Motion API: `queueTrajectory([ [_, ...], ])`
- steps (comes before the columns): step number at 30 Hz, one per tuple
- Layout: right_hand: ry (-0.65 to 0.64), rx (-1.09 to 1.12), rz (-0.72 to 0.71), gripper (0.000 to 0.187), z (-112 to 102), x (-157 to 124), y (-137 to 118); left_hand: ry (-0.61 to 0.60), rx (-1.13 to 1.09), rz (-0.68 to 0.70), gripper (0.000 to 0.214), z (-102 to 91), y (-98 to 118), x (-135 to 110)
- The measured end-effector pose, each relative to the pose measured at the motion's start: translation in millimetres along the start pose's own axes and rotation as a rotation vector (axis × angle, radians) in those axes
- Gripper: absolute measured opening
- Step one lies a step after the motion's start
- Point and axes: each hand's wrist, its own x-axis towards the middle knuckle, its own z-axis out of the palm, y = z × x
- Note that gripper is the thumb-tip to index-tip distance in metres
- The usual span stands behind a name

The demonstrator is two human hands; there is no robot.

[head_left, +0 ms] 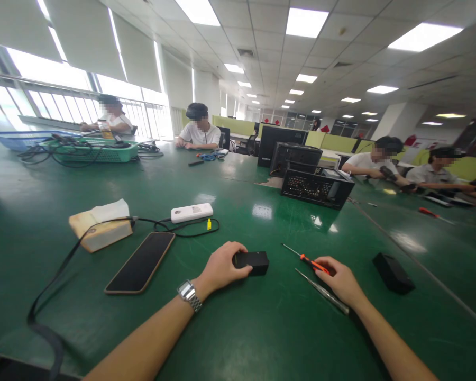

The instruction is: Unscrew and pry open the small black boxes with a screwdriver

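My left hand (pixel 223 269), with a metal watch (pixel 189 295) on its wrist, grips a small black box (pixel 257 263) at its left end on the green table. The thumb lies along the box's near side. To the right, my right hand (pixel 338 276) has its fingers closed on the orange-and-black handle of a screwdriver (pixel 311 263). Its thin shaft points away to the upper left. A second screwdriver (pixel 321 290), all metal, lies just below that hand. Farther right rests another black box (pixel 393 272).
Left of my hands lie a phone (pixel 142 263), a tissue pack (pixel 101 225), and a white power bank (pixel 192 212) with a black cable. Opened computer cases (pixel 317 188) stand ahead. A green basket (pixel 91 153) holds cables at the far left. Several people sit around the table (pixel 238 338).
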Motion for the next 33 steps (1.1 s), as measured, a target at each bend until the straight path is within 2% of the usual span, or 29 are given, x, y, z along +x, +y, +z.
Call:
queueTrajectory([
  [5,-0.021,-0.014,0.053,0.038,-8.0,-1.4,-4.0,-0.017,-0.033,0.041,0.039,-0.5,-5.5,-1.1],
  [7,-0.014,-0.034,0.076,0.033,-18.2,-6.0,-5.5,-0.017,-0.054,0.064,0.042,0.5,-7.0,-1.4],
  [9,-0.15,-0.063,0.116,0.027,-28.9,-13.7,-7.5,-0.02,-0.066,0.076,0.044,1.3,-7.8,-1.5],
  [12,-0.481,-0.079,0.179,0.018,-38.0,-27.3,-12.0,-0.027,-0.07,0.072,0.041,1.5,-7.3,-1.7],
  [13,-0.554,-0.078,0.189,0.014,-38.4,-31.1,-14.0,-0.03,-0.073,0.07,0.039,1.3,-6.8,-1.8],
  [17,-0.628,-0.056,0.145,0.005,-32.4,-37.7,-27.9,-0.036,-0.101,0.066,0.037,-1.1,-4.2,-2.2],
  [21,-0.622,0.101,0.044,0.013,-25.8,-36.1,-47.9,-0.069,-0.172,0.084,0.035,-4.4,1.0,-2.9],
  [24,-0.566,0.255,0.04,0.021,-22.2,-34.8,-53.7,-0.109,-0.241,0.101,0.034,-6.2,6.2,-3.6],
  [29,-0.448,0.353,0.045,0.025,-24.5,-32.0,-42.7,-0.159,-0.293,0.108,0.036,-7.5,10.1,-4.6],
  [33,-0.367,0.378,0.054,0.027,-26.9,-30.0,-35.9,-0.142,-0.304,0.122,0.036,-6.9,9.9,-5.3],
])
